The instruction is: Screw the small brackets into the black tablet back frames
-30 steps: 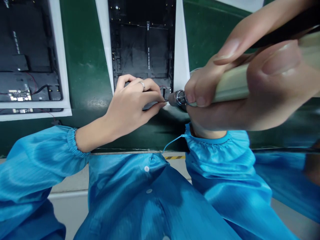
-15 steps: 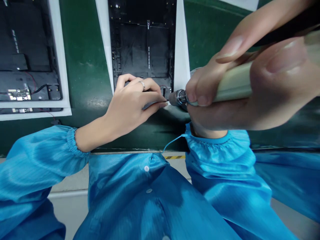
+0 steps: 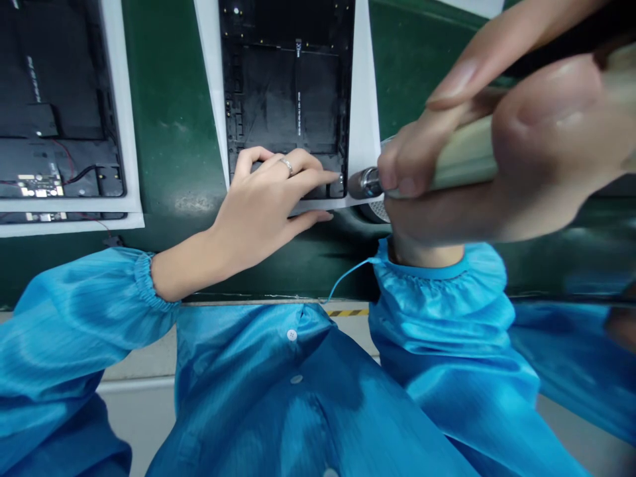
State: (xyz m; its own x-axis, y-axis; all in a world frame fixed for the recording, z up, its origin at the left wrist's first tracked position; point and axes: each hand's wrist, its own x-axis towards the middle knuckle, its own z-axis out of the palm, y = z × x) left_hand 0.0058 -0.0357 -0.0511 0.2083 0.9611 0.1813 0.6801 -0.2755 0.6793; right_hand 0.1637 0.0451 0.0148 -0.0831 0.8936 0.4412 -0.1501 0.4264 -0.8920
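Observation:
My left hand [image 3: 263,209], with a ring on one finger, lies over the lower end of an opened black tablet-like device [image 3: 320,99]. Its thumb and forefinger are apart with nothing visible between them. The forefinger tip is at the device's lower right corner. My right hand [image 3: 521,192] is wrapped round a pale electric screwdriver [image 3: 467,156], whose metal nose points left, just right of that corner. I cannot make out the bit. Under the device is a white sheet [image 3: 365,99].
A second opened device [image 3: 64,152] with a small circuit board and wires lies on a white sheet at the left. The green bench top [image 3: 163,132] shows between the two. A round mesh-topped thing [image 3: 378,212] sits partly hidden under my right hand. Blue cloth [image 3: 561,344] shows at the right.
My left thumb and forefinger have parted, and the forefinger now reaches over the device's corner. The screwdriver has moved slightly up and right, away from the left fingertips.

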